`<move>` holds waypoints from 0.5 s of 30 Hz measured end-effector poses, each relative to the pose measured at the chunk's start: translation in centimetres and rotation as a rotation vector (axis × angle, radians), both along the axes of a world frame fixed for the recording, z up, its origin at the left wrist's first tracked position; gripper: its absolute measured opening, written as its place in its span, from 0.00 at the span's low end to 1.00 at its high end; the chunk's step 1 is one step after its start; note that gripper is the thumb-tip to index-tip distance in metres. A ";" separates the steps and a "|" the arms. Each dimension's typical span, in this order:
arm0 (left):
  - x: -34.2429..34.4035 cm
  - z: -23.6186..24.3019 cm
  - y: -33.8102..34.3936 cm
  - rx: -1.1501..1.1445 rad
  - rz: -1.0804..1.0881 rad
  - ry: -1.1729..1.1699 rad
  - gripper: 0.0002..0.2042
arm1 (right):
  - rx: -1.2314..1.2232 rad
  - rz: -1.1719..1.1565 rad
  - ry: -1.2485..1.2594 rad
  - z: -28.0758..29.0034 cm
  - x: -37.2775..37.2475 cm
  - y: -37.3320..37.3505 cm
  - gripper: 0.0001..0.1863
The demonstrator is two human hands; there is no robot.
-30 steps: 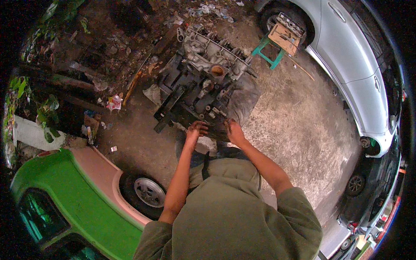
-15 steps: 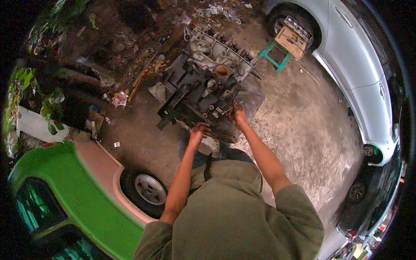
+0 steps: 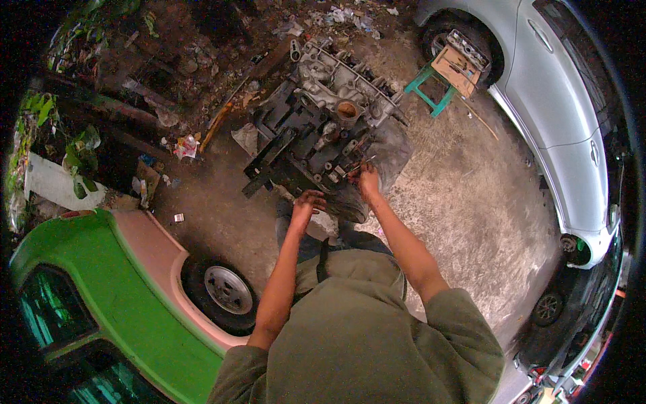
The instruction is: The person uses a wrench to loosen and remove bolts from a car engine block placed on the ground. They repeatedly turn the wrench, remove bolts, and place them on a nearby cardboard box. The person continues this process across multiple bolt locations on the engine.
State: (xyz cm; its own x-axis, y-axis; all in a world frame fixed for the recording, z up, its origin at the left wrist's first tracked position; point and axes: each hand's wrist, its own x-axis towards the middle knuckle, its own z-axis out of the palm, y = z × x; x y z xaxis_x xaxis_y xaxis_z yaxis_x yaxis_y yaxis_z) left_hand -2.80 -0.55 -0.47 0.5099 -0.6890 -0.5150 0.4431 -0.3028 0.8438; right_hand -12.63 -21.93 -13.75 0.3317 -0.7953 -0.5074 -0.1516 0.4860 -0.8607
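Engine [image 3: 330,121], greasy and stripped down to dark and silver metal, sits at 12 o'clock from the middle of the view, straight ahead of the person. A round, brown opening [image 3: 347,111] shows in its upper half, and a black metal bracket [image 3: 270,160] juts out at its 8 o'clock.

The left hand [image 3: 309,203] is at the engine's near edge, its fingers loosely bent; whether they grip the edge or just rest there, I cannot tell. The right hand [image 3: 367,179], at 2 o'clock from the left one, reaches further in. Its fingers are drawn together among small metal parts; I cannot tell if they hold one, since the spot is dark and tiny. Grime darkens the fingers of both hands.

Between 1 and 2 o'clock, a green stool [image 3: 441,106] carries a wooden board [image 3: 457,73], with a long metal part [image 3: 469,48] lying along the board's far side. A silver car [image 3: 555,101] fills 2 o'clock, and a dark car [image 3: 572,303] stands at 4. At 8 o'clock is a green and pink car [image 3: 128,289]. Litter [image 3: 186,146] lies on the ground at 10 o'clock.
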 end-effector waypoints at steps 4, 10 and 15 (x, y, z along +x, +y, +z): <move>0.0 -0.4 -0.2 0.062 0.021 0.023 0.13 | -0.657 0.273 0.088 1.3 -1.3 5.0 0.14; 0.2 -1.6 0.4 0.066 0.001 -0.056 0.17 | -1.175 1.228 0.590 9.3 -4.0 7.1 0.33; -0.1 -2.1 0.4 0.056 0.031 0.023 0.12 | -1.163 1.152 0.571 10.8 -4.5 6.9 0.26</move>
